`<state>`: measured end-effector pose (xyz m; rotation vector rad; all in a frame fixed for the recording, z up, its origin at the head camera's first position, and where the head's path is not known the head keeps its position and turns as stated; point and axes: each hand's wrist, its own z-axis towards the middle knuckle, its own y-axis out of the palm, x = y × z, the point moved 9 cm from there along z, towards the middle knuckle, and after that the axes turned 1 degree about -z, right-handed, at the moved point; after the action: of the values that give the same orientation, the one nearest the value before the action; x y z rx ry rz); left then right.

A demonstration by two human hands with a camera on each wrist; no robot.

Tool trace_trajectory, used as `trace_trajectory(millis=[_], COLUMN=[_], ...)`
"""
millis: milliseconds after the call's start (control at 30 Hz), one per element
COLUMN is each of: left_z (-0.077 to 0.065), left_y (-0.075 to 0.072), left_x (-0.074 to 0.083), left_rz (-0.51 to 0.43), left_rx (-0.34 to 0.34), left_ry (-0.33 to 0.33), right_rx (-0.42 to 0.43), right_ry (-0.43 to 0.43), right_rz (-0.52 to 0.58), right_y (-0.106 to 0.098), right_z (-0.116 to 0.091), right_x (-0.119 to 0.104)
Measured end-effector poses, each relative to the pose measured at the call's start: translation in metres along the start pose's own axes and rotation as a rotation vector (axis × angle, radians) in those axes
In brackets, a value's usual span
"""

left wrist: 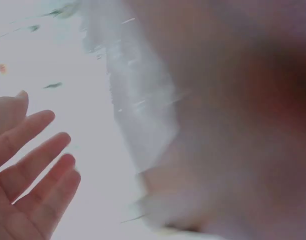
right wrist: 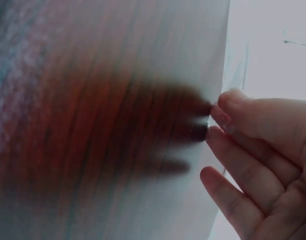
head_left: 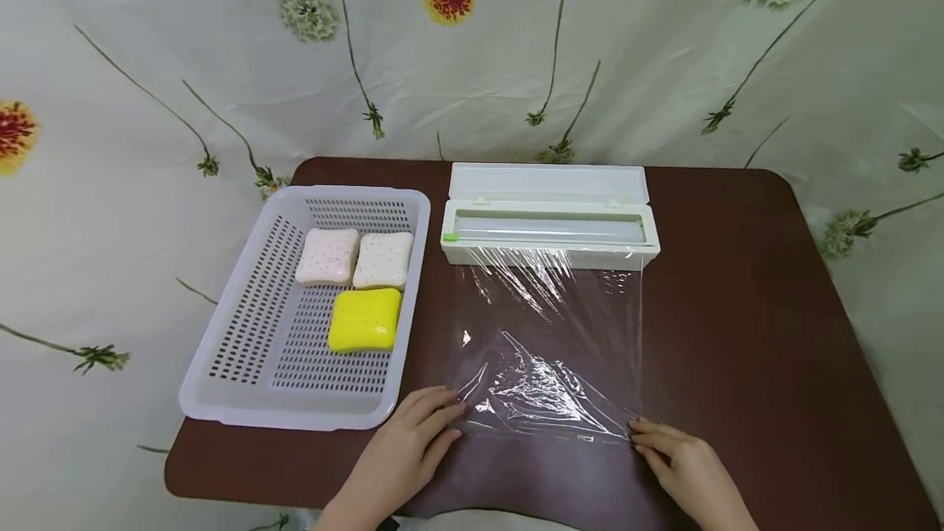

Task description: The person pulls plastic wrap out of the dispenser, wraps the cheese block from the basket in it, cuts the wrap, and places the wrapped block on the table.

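Observation:
A sheet of clear plastic wrap stretches over the table, from a white dispenser box toward the near edge. My right hand pinches the sheet's near right corner between thumb and fingers. In the right wrist view, the thumb and fingertips meet at the film's edge. At the near left corner, my left hand has its fingertips right by the film's edge. The left wrist view has that hand's fingers extended and spread, with nothing between them. The box's lid is raised, and the film roll shows inside.
Left of the film, a white perforated basket holds a pinkish block, a white speckled block and a yellow block. A flowered cloth hangs behind the dark brown table.

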<state>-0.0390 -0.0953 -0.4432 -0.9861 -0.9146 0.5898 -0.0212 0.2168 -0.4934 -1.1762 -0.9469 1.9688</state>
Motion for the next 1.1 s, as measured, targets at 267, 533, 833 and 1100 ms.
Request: trace_trajectory(millis=[267, 533, 833, 1100], left_z=[0.028, 0.059, 0.062, 0.049], left_y=[-0.103, -0.143, -0.100, -0.058], left_x=[-0.019, -0.104, -0.184, -0.219], left_rz=[-0.091, -0.239, -0.366, -0.313], left_rx=[0.190, 0.054, -0.253, -0.338], left_ry=[-0.118, -0.524, -0.802, -0.918], right_rx=[0.050, 0.100, 0.085, 0.052], right_ry=[-0.010, -0.032, -0.088, -0.090], right_rz=[-0.008, 0.035, 0.030, -0.003], right_y=[-0.004, -0.009, -0.005, 0.000], right_z=[-0.006, -0.008, -0.007, -0.002], right_x=[0.002, 0.004, 0.002, -0.001])
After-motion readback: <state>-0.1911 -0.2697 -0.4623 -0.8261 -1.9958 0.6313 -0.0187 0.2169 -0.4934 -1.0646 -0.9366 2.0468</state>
